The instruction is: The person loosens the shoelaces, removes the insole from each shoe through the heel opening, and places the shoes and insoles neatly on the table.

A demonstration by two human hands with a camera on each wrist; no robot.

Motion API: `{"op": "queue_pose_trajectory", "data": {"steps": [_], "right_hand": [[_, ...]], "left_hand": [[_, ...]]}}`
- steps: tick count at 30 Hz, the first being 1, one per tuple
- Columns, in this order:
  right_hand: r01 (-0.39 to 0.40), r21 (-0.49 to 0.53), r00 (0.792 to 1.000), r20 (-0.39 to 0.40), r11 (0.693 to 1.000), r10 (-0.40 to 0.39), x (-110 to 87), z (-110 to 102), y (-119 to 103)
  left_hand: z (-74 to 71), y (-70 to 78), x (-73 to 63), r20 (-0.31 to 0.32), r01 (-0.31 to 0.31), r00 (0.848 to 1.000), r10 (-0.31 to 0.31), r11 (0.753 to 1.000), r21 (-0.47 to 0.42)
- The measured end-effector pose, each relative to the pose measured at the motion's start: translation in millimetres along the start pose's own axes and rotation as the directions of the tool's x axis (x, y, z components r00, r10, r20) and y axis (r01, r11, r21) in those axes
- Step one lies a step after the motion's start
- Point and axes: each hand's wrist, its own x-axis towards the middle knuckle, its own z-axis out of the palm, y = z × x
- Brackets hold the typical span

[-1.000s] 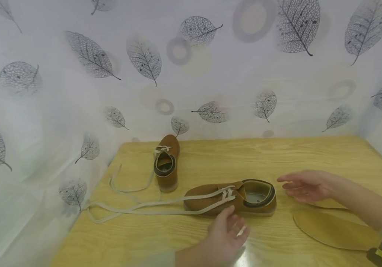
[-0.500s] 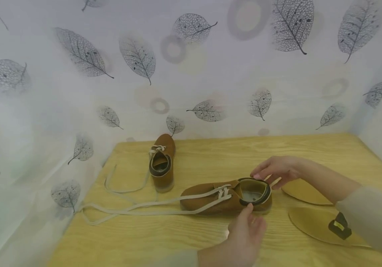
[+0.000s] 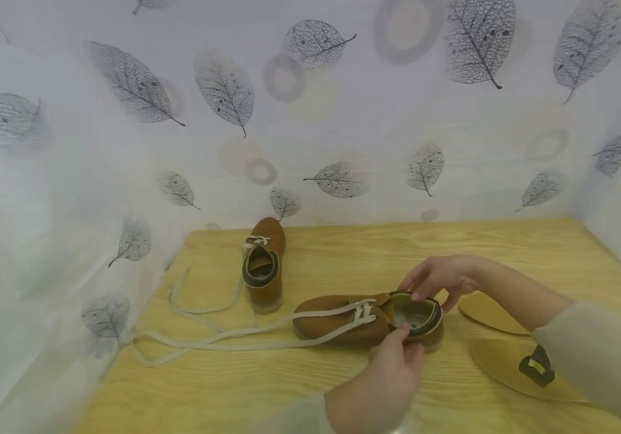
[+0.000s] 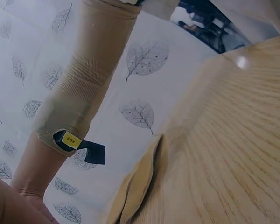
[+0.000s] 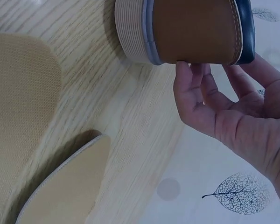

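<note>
A brown lace-up shoe (image 3: pixel 310 328) lies sole down on the table, toe to the left. Its long pale laces (image 3: pixel 218 337) trail out leftward. My left hand (image 3: pixel 378 383) holds the near side of the collar, thumb over the rim. At the far side, my right hand (image 3: pixel 446 277) grips the collar near the heel, thumb toward the opening. The right wrist view shows the shoe's heel (image 5: pixel 196 37) with the right fingers (image 5: pixel 212 95) curled against its side. The left hand's grip is out of sight in the left wrist view.
A second brown shoe (image 3: pixel 269 289) stands at the back left, its lace loose. Two tan insoles (image 3: pixel 492 312) lie on the right. A black tab with a yellow label (image 4: pixel 72 140) hangs from my right cuff. Leaf-printed sheeting (image 3: pixel 343 144) encloses the wooden table (image 3: pixel 256 386).
My right hand has come in from the right onto the shoe's collar. My left hand has moved right and up from beside the shoe to the near rim. The shoe stays in place.
</note>
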Motion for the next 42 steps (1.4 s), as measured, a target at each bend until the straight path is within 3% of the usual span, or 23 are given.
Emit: {"op": "queue_pose_trajectory", "data": {"steps": [3, 9, 13, 20, 27, 34, 42], "right_hand": [[0.011, 0.017, 1.000, 0.015, 1.000, -0.012, -1.1, 2.7, 1.4], [0.039, 0.054, 0.999, 0.006, 0.998, -0.039, -3.5, 11.7, 4.8], [0.053, 0.079, 0.998, -0.020, 0.995, -0.052, -3.4, 22.1, 3.8], [0.044, 0.172, 0.996, -0.082, 0.984, -0.031, -0.4, 39.4, 2.8], [0.060, 0.205, 0.994, -0.097, 0.977, -0.041, 2.6, 50.6, 0.1], [0.051, 0.236, 0.991, -0.135, 0.970, -0.020, 5.7, 59.4, -6.0], [0.046, 0.398, 0.986, -0.163, 0.916, 0.021, 16.1, 71.1, -12.5]], "left_hand": [[2.8, 1.0, 1.7, -0.018, 0.011, 1.000, -0.013, 0.992, -0.129], [-7.6, 6.4, 7.8, 0.049, 0.016, 0.999, -0.014, 0.999, -0.047], [-12.2, 12.9, 13.9, 0.084, 0.022, 0.996, -0.011, 0.991, -0.131], [-16.7, 23.0, 21.3, 0.062, -0.036, 0.997, 0.041, 0.996, -0.079], [-31.5, 32.8, 25.1, 0.060, -0.086, 0.995, 0.085, 0.996, 0.013], [-45.2, 39.6, 30.3, 0.097, -0.161, 0.983, 0.153, 0.984, 0.076], [-54.5, 56.4, 50.4, 0.091, -0.228, 0.972, 0.218, 0.968, 0.109]]}}
